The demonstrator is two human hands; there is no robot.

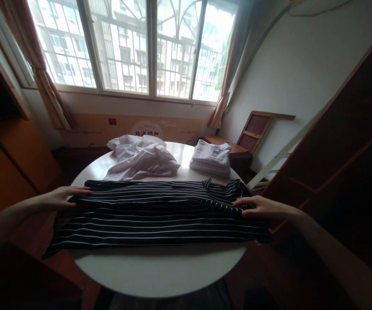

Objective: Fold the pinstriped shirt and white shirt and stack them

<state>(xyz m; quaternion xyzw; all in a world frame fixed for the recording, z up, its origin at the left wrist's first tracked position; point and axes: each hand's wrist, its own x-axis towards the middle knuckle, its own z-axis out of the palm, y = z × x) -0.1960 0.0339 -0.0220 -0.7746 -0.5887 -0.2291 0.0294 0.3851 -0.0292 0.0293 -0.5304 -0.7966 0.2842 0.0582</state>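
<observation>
A black shirt with white stripes [160,219] lies sideways and stretched out across a round white table [156,275]. Its small collar [207,183] points up toward the right, and both ends of the cloth hang past the table's edge. At the shirt's left end rests my left hand [59,198], open, fingers stretched over the dark fabric. My right hand [259,207] touches the right end near the neck area, fingers extended and apart on the cloth. Some fingertips blend into the dark material.
Behind the shirt, a loose heap of white clothing [140,159] sits at the table's back left. A neat stack of folded white shirts [210,158] stands at back right. Beyond are a wooden chair [253,133], a cardboard panel [169,127] and a barred window [124,47].
</observation>
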